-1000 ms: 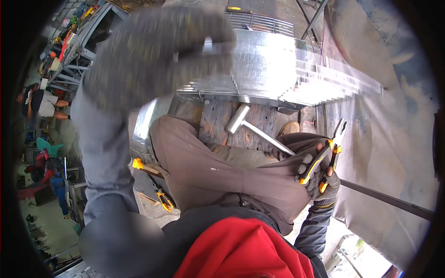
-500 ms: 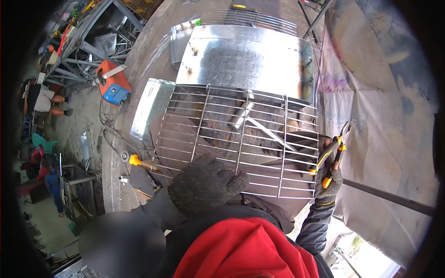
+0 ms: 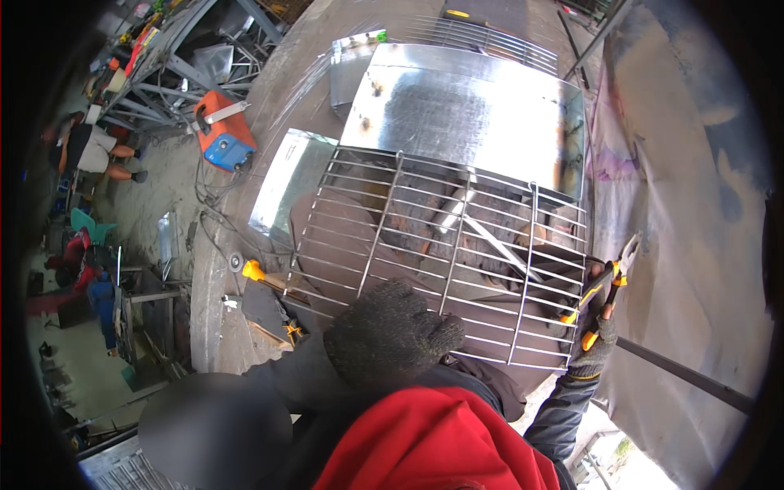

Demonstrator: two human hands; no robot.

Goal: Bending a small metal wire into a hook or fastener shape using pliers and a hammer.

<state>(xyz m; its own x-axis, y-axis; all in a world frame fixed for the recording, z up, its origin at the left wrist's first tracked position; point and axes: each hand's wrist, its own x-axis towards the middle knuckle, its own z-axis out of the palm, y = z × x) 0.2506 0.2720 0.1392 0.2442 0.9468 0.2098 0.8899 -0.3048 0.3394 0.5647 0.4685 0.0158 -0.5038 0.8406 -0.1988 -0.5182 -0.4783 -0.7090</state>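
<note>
A wire rack [image 3: 376,237] of thin parallel rods and cross rods lies tilted over my lap, its far edge against a shiny sheet-metal box [image 3: 474,94]. My left hand [image 3: 392,331], in a dark knit glove, is closed on the rack's near edge, fingers curled over the rods. At the rack's right edge my right hand [image 3: 603,336], gloved with bare fingertips, grips pliers [image 3: 627,255] with yellow and black handles. Their jaws point up and away, apart from the rods. Beneath the rack a flat metal strip [image 3: 496,245] shows through.
Left of the rack lies a bent sheet-metal piece [image 3: 286,184], near a yellow-ended tool [image 3: 255,270]. An orange and blue machine [image 3: 224,135] with cables stands farther left. Another wire rack [image 3: 498,45] lies behind the box. A hanging sheet [image 3: 670,204] borders the right; a person [image 3: 98,155] is far left.
The whole scene has shifted right in the view as my head turned. Both hands keep their holds on the rack and the pliers, with little change between them.
</note>
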